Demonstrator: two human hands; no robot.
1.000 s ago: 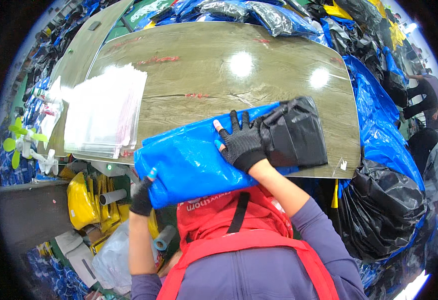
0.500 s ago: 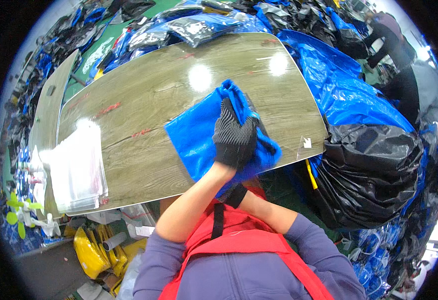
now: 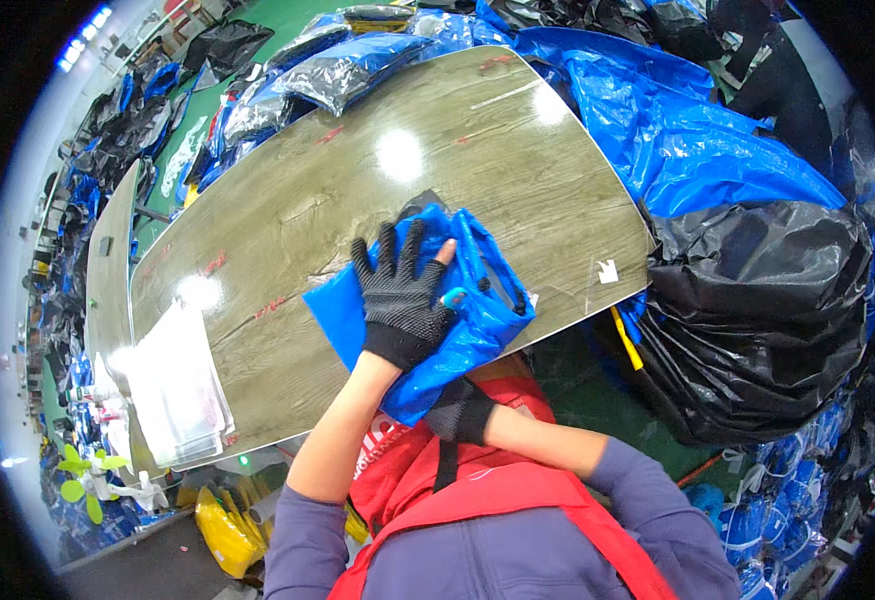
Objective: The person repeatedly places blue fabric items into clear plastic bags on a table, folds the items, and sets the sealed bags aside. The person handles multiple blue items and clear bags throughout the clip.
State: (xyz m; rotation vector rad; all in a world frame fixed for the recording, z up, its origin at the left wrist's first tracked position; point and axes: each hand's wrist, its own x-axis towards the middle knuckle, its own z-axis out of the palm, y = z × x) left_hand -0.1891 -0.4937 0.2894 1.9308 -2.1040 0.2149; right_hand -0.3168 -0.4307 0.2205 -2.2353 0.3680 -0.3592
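A folded blue plastic sheet [image 3: 493, 310], glossy like tarpaulin, lies at the front of the wood-grain table [image 3: 288, 250], its near corner hanging over the edge. My left hand [image 3: 406, 300], in a black knit glove with a bare fingertip showing, presses flat on the sheet with fingers spread. Close to my body, my right hand [image 3: 461, 412], also in a black glove, is against the sheet's near corner. Its fingers are hidden under the blue material. A dark piece [image 3: 424, 203] sticks out past the sheet's far edge.
Clear plastic bags [image 3: 183, 385] are stacked at the table's left end. Packed blue and black bundles [image 3: 348, 70] line the far edge. To the right, a blue tarp [image 3: 698, 150] and a large black sack [image 3: 758, 320] crowd the table. A small green-bladed fan [image 3: 93, 480] stands lower left.
My left hand has shifted left and spread out flat on the sheet. The blue sheet has moved slightly left and lies flatter. More of my right hand's glove shows below it.
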